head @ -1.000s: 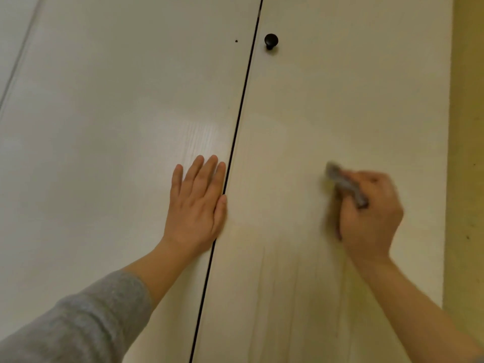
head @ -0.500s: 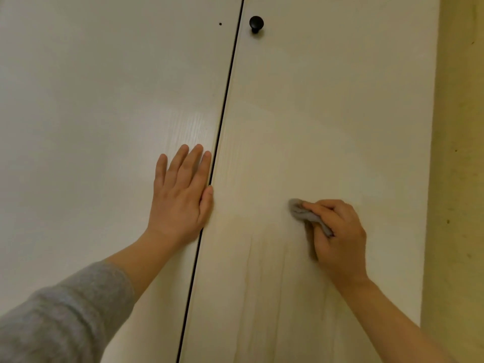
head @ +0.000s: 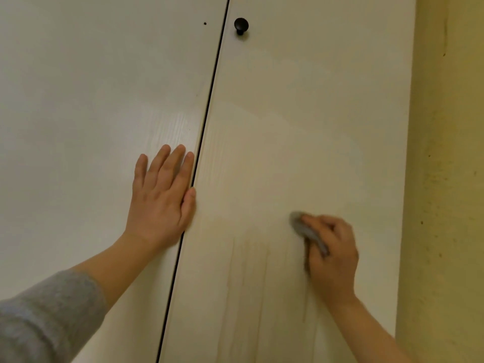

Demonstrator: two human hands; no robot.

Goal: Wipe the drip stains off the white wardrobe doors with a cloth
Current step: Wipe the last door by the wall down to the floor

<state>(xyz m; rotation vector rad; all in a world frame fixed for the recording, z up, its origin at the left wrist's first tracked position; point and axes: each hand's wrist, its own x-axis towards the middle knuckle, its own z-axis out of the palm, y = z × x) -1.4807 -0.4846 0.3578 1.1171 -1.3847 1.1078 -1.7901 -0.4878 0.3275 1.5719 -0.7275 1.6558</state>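
Two white wardrobe doors fill the view, the left door (head: 91,127) and the right door (head: 314,113), split by a dark gap. Faint brownish drip stains (head: 264,284) run down the lower part of the right door. My right hand (head: 332,255) grips a small grey cloth (head: 306,230) and presses it against the right door just right of the stains. My left hand (head: 162,200) lies flat with straight fingers on the left door, its thumb at the gap.
A black round knob (head: 241,24) sits high on the right door near the gap. A small dark hole (head: 204,23) marks the left door beside it. A yellow wall (head: 445,179) borders the right door.
My right hand with the cloth swept down and left from higher on the right door, then shifted slightly right. My left hand has kept its place flat on the left door.
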